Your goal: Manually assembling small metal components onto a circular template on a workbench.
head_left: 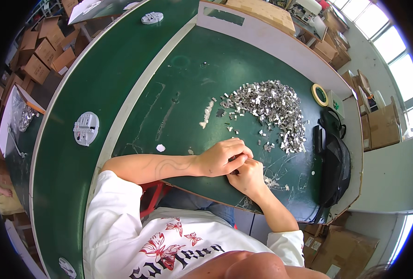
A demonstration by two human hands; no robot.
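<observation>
My left hand (220, 158) and my right hand (247, 176) meet at the near edge of the green worktable (188, 135). Both have curled fingers pressed together. A small dark patch shows between them, but the fingers hide whatever they hold. Just beyond the hands spreads a big heap of small shiny metal pieces (274, 107), with several strays at its near edge. Left of the heap lies a short row of whitish bits (207, 113).
A black bag (336, 172) leans along the right wall, near a roll of yellowish tape (320, 95) and a small green tray (336, 104). On the left strip sit round light-grey plastic parts (86, 129). A low partition (271, 39) borders the far side. Cardboard boxes (43, 51) stand beyond.
</observation>
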